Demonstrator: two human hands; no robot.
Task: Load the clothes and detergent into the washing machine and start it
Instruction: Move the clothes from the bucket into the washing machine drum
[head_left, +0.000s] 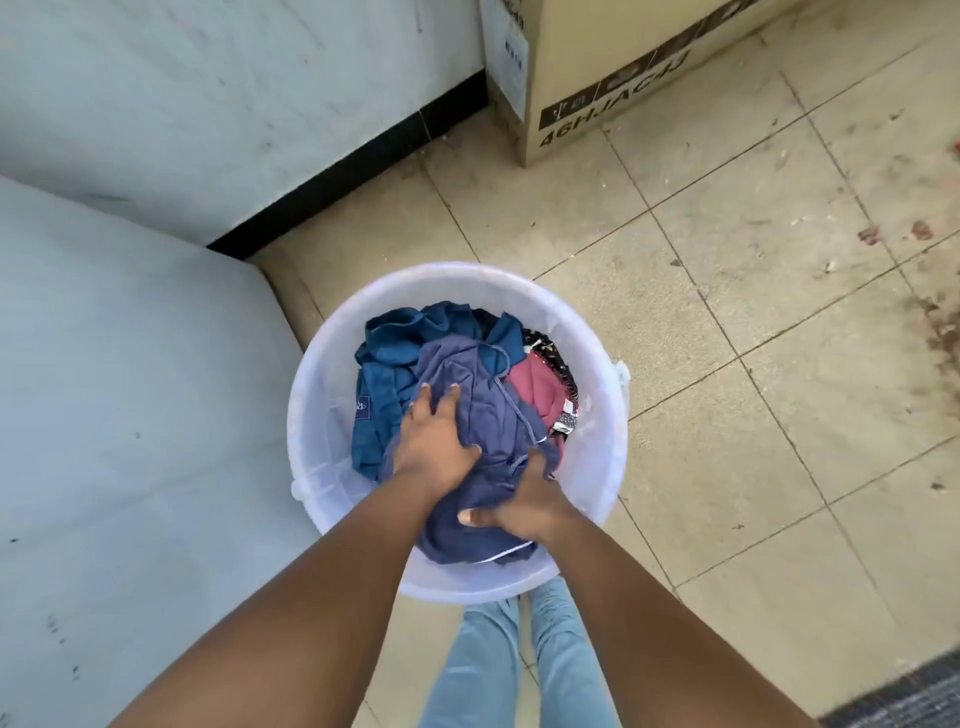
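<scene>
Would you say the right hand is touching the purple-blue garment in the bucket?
Touching. The head view shows the right hand gripping the purple-blue garment, thumb lying across the fabric and fingers sunk into its folds.

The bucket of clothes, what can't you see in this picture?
Head view only:
- Clothes lower in the bucket: hidden under the purple-blue garment and teal garment.
- Right hand fingertips: buried in the cloth.
- Left hand palm: faces down, unseen.
- Cardboard box: top cut off by the frame edge.
- No detergent or washer controls visible.
</scene>
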